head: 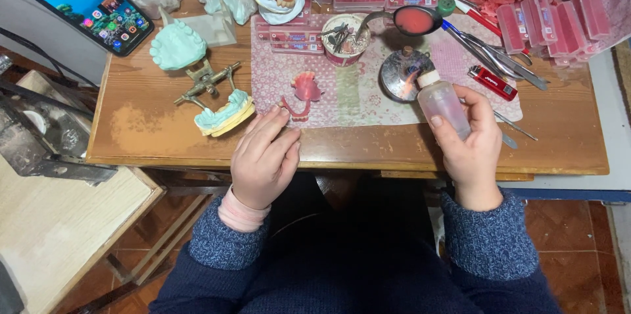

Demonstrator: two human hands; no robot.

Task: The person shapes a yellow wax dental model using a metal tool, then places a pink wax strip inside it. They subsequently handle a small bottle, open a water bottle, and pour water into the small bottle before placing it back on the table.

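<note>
A small translucent plastic bottle (443, 102) with a white cap is gripped upright in the right hand (474, 144), near the table's front edge; the left hand (264, 156), empty and loosely spread, is rested flat beside a pink wax denture (302, 94) on the patterned cloth (355, 90); a small lit metal burner (402, 74) is seen just behind the bottle.

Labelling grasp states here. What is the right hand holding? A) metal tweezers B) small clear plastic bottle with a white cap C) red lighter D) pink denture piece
B: the right hand is wrapped around a small clear plastic bottle, tilted towards the small burner; the red lighter lies apart on the wooden table, and the left hand rests flat near the pink denture piece.
</note>
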